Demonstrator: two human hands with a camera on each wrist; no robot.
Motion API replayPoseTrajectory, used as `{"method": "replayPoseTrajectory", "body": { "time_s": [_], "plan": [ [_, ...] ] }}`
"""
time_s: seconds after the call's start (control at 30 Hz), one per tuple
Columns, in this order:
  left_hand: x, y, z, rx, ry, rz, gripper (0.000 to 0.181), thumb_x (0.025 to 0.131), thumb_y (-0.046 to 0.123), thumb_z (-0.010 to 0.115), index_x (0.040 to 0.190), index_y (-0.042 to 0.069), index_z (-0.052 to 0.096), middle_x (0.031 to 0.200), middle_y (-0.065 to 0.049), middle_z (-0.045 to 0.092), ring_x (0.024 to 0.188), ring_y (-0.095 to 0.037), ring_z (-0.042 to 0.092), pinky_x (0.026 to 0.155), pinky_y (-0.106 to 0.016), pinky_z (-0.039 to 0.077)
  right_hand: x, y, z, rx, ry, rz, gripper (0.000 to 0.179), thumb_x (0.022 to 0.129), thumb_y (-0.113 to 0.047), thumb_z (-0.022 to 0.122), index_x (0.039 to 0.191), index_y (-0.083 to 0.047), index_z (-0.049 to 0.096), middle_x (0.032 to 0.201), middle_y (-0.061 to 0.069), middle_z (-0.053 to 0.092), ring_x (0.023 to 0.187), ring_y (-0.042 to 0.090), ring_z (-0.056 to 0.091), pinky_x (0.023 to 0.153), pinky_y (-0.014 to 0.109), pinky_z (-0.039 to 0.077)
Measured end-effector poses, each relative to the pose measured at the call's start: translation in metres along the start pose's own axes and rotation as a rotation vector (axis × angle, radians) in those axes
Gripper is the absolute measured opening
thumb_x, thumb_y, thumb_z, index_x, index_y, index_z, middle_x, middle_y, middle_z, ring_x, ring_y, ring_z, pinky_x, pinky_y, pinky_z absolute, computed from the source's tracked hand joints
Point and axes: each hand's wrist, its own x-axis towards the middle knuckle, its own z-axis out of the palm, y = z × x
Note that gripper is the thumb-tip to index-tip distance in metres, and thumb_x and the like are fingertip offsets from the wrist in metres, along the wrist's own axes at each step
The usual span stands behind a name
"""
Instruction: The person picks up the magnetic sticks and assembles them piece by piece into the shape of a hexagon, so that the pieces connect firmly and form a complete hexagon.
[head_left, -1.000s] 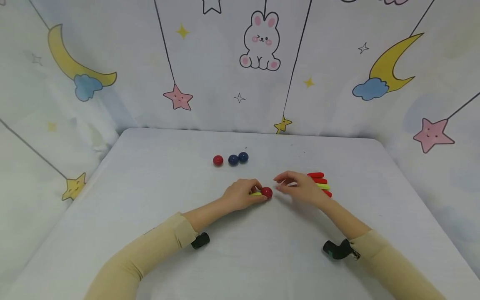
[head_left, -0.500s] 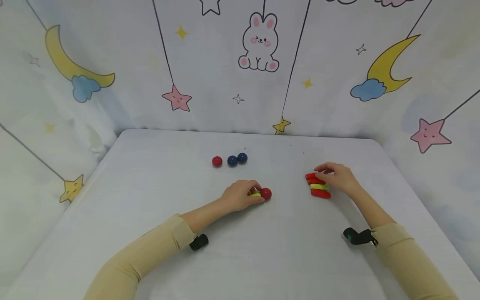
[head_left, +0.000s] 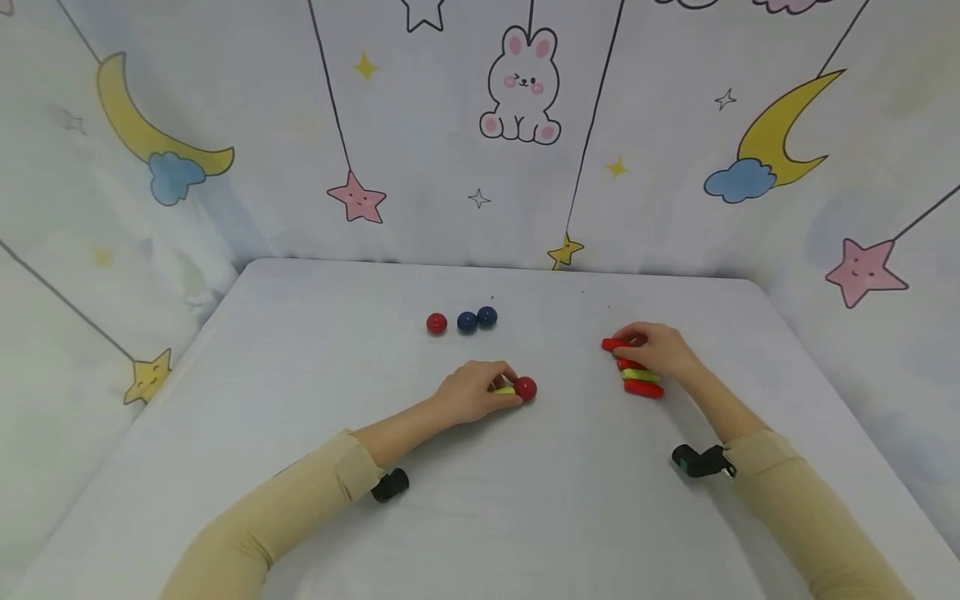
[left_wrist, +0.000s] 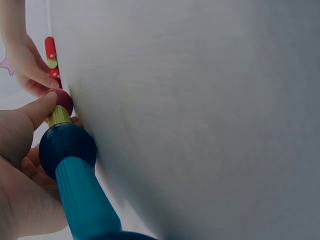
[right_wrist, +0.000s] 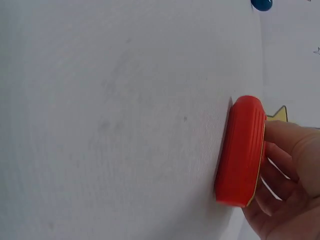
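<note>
My left hand (head_left: 474, 390) grips a chain of toy building pieces low over the table, its thumb at the red ball (head_left: 525, 388) on the end. In the left wrist view the chain continues through a yellow rod (left_wrist: 59, 115), a blue ball (left_wrist: 67, 149) and a ribbed teal rod (left_wrist: 87, 197) to another dark blue ball (left_wrist: 122, 236) at the frame's edge. Over at the right, my right hand (head_left: 657, 347) pinches a red rod (head_left: 613, 344) at the far end of a row. The right wrist view shows the row's nearest red rod (right_wrist: 241, 152), hiding the pinched one.
Beneath the right hand lie a red rod (head_left: 628, 364), a yellow rod (head_left: 641, 376) and the nearest red rod, side by side. Farther back are a loose red ball (head_left: 437, 323) and two blue balls (head_left: 467, 322) close together. A patterned cloth (head_left: 420, 125) rises behind the white table (head_left: 337, 333).
My right hand has gone from beside the left hand's red ball to the rods at the right, and has shifted the farthest red rod slightly left. The left hand keeps its hold, almost still.
</note>
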Motion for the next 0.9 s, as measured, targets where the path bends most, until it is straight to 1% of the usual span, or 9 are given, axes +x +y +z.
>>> {"method": "replayPoseTrajectory", "body": {
  "time_s": [0.07,0.17,0.27,0.4,0.57,0.67,0.8,0.9],
  "plan": [
    [-0.002,-0.002,-0.001,-0.003,0.000,0.002,0.031,0.090,0.031,0.071,0.115,0.014,0.066,0.097,0.000,0.066,0.088,-0.014,0.058,0.076,-0.028,0.047,0.002,-0.006,0.004,-0.007,0.008,-0.035,0.033,0.093,-0.022,0.066,0.119,-0.002,0.063,0.111,0.017,0.062,0.098,0.032,0.055,0.074,0.034,0.049],
    [-0.005,-0.004,-0.004,-0.010,0.002,0.005,0.031,0.090,0.030,0.071,0.115,0.014,0.066,0.097,0.000,0.066,0.087,-0.015,0.058,0.076,-0.028,0.047,0.003,-0.018,0.012,0.012,0.019,-0.096,0.030,0.092,-0.020,0.068,0.116,-0.004,0.065,0.108,0.014,0.064,0.095,0.029,0.056,0.072,0.033,0.049],
    [-0.008,-0.007,-0.007,-0.010,0.007,0.007,0.030,0.090,0.029,0.072,0.115,0.014,0.066,0.096,0.000,0.066,0.087,-0.015,0.058,0.076,-0.029,0.048,0.002,-0.032,0.022,0.041,0.013,-0.162,0.026,0.091,-0.018,0.070,0.114,-0.006,0.067,0.106,0.010,0.066,0.094,0.026,0.057,0.074,0.033,0.049],
    [-0.010,-0.008,-0.010,-0.004,0.007,0.009,0.029,0.090,0.028,0.072,0.114,0.013,0.066,0.095,-0.001,0.067,0.085,-0.015,0.059,0.075,-0.028,0.048,-0.003,-0.048,0.039,0.081,-0.044,-0.246,0.023,0.089,-0.016,0.071,0.111,-0.009,0.068,0.105,0.005,0.066,0.093,0.023,0.059,0.077,0.034,0.051],
    [-0.014,-0.010,-0.014,0.003,0.011,-0.004,0.028,0.090,0.028,0.071,0.113,0.013,0.067,0.095,-0.001,0.068,0.084,-0.014,0.060,0.075,-0.028,0.049,-0.007,-0.067,0.055,0.116,-0.121,-0.352,0.024,0.088,-0.016,0.074,0.111,-0.010,0.068,0.106,0.003,0.067,0.095,0.022,0.061,0.081,0.033,0.053],
    [-0.016,-0.012,-0.015,0.000,0.015,-0.011,0.027,0.090,0.028,0.072,0.112,0.013,0.067,0.095,0.000,0.068,0.084,-0.014,0.060,0.076,-0.028,0.049,-0.008,-0.077,0.061,0.123,-0.149,-0.382,0.026,0.087,-0.016,0.075,0.111,-0.012,0.068,0.106,0.000,0.067,0.097,0.020,0.060,0.082,0.031,0.053],
    [-0.017,-0.015,-0.015,-0.003,0.021,-0.015,0.028,0.089,0.028,0.072,0.112,0.013,0.067,0.093,0.001,0.067,0.083,-0.013,0.059,0.074,-0.028,0.049,-0.010,-0.088,0.063,0.142,-0.187,-0.389,0.026,0.088,-0.017,0.074,0.112,-0.014,0.067,0.107,-0.002,0.066,0.098,0.019,0.059,0.083,0.031,0.053],
    [-0.018,-0.016,-0.015,-0.002,0.024,-0.012,0.028,0.089,0.028,0.072,0.112,0.013,0.067,0.092,0.001,0.067,0.081,-0.013,0.059,0.073,-0.028,0.048,-0.010,-0.091,0.064,0.151,-0.201,-0.404,0.025,0.089,-0.017,0.073,0.113,-0.013,0.067,0.107,-0.002,0.065,0.099,0.019,0.059,0.083,0.030,0.052]
  ]
}}
